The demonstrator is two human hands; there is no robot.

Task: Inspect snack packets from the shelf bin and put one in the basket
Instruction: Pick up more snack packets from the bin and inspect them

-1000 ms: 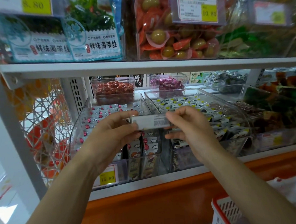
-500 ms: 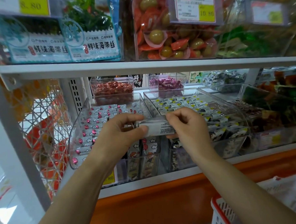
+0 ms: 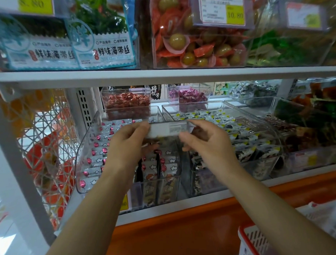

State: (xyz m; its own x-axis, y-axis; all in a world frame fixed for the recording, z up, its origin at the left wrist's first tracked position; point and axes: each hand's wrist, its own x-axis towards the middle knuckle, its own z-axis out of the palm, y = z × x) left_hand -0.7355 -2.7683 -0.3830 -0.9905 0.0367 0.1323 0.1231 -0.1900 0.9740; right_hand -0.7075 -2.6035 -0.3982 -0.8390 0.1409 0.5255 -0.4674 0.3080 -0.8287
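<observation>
Silvery-white, with a small block of print near its right end, the snack packet [image 3: 166, 129] lies level between the two hands, pinched at each end. The left hand [image 3: 126, 146] has its fingers [image 3: 143, 126] curled round the packet's left end, clamped on it. The right hand [image 3: 205, 143] grips the other end, its fingers [image 3: 198, 124] along the top edge and its thumb against the lower edge. Both forearms reach up from the bottom of the view.

The packet is held in the air just above the clear bin [image 3: 88, 149], over that bin's right side. This bin is filled with rows of pale packets marked with pink dots and little clouds. Just beside it on the right stands a second clear bin [image 3: 268, 135] of packets in black, white and yellow. Behind them sit two small clear boxes, one of red wrapped sweets [image 3: 126, 104] and one of purple sweets [image 3: 189, 97]. The lower shelf [image 3: 185, 204] has a white front edge above an orange panel [image 3: 185, 222].

On the upper shelf [image 3: 161, 76] are blue-and-white seaweed bags [image 3: 103, 49] and a clear box of orange packs [image 3: 198, 48] with round green pieces, bearing a yellow price tag [image 3: 234, 15] that reads 10.80. A white wire rack [image 3: 48, 154] stands at the left. The basket [image 3: 249, 241], white with a red rim, is at the lower right, well apart from the packet.
</observation>
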